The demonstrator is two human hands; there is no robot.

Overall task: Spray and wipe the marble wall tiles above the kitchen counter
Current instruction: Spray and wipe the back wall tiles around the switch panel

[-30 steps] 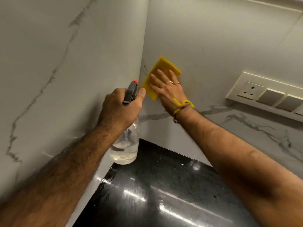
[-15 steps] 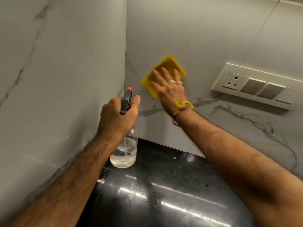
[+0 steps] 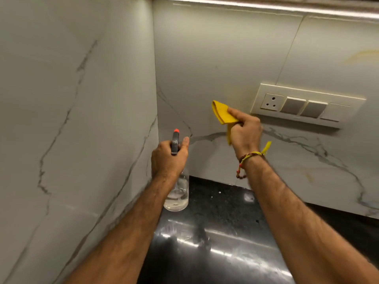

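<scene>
My left hand (image 3: 167, 158) grips a clear spray bottle (image 3: 178, 193) by its grey trigger head with an orange nozzle, held up in the corner and pointing at the back marble wall (image 3: 215, 58). The bottle holds a little clear liquid. My right hand (image 3: 245, 130) grips a bunched yellow cloth (image 3: 222, 113) in front of the back wall, just left of the switch plate; the cloth looks lifted off the tiles. The left marble wall (image 3: 71, 119) with grey veins fills the left side.
A cream switch and socket plate (image 3: 305, 105) is set in the back wall to the right of my right hand. The glossy black counter (image 3: 215, 242) lies below. A light strip (image 3: 266, 7) runs along the top. A yellowish stain (image 3: 363, 54) marks the upper right tile.
My right hand has stopped pressing the cloth flat on the wall and now holds it bunched, moved right towards the switch plate. My left hand keeps the bottle raised.
</scene>
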